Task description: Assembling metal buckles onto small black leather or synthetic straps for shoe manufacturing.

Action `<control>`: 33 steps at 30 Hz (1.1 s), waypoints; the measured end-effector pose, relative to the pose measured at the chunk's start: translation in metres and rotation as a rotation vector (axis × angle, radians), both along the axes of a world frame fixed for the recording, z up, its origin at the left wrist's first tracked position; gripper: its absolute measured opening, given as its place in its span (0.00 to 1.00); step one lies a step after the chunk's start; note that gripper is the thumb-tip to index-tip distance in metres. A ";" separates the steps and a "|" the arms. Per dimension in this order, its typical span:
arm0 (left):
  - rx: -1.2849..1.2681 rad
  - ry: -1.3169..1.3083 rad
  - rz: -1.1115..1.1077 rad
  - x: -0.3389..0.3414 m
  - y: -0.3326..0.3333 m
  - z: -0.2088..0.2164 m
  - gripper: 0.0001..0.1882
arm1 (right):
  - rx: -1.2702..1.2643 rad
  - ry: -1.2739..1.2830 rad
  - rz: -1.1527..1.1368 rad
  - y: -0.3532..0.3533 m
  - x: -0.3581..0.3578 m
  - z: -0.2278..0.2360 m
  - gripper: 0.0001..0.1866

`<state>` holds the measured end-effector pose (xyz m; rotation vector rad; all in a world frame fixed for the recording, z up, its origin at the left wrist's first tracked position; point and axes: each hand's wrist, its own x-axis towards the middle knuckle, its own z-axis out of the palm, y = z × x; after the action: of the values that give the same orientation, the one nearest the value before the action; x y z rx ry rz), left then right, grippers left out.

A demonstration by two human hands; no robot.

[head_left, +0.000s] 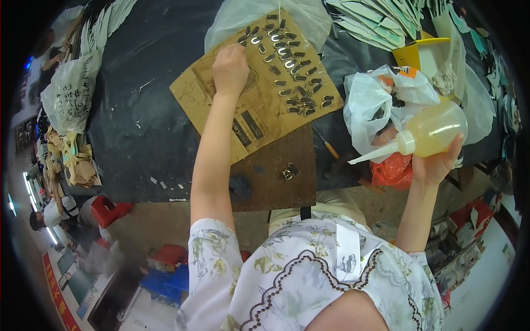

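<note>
My right hand (434,164) grips a translucent squeeze bottle (441,129) holding yellowish liquid. The bottle lies tilted in the hand, its long white nozzle pointing left. Over the upper left of a brown cardboard sheet (199,88), my left hand (231,69) is closed with its fingertips pinched together. A small dark piece shows right at those fingertips; whether they grip it is hidden. Rows of small black-and-metal buckle-like pieces (290,63) are spread on the cardboard, with a tight cluster near its right corner. A few similar pieces (290,171) lie on the brown board at the table edge.
White plastic bags (367,105) and a red bag (392,172) sit on the right. Behind them are a yellow box (417,55) and stacks of pale strips (370,22). An orange-handled tool (331,150) lies beside the cardboard. A filled bag (72,105) stands at the left edge.
</note>
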<state>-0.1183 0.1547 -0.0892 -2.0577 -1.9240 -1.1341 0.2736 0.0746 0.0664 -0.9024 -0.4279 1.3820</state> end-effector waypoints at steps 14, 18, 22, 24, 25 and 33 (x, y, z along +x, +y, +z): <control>-0.502 -0.279 -0.158 0.107 -0.232 0.029 0.09 | -0.045 0.046 -0.075 0.003 -0.006 -0.007 0.26; -0.528 -0.036 -0.387 0.113 -0.226 0.025 0.11 | 0.069 0.342 0.234 -0.002 -0.001 -0.006 0.25; -0.510 -0.028 -0.356 0.108 -0.232 0.019 0.07 | -0.016 0.047 0.051 -0.010 -0.022 0.006 0.27; -0.521 -0.054 -0.311 0.109 -0.234 0.018 0.05 | 0.009 0.074 0.153 -0.010 -0.019 0.005 0.26; -0.519 -0.053 -0.312 0.107 -0.234 0.017 0.05 | 0.011 0.074 0.152 -0.010 -0.019 0.005 0.26; -0.497 -0.039 -0.225 0.110 -0.227 0.027 0.11 | -0.037 0.137 0.072 -0.002 -0.018 0.004 0.25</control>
<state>-0.0087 -0.0721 -0.0623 -2.5698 -2.2139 -0.7857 0.2556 0.0721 0.0704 -0.8227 -0.3341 1.5119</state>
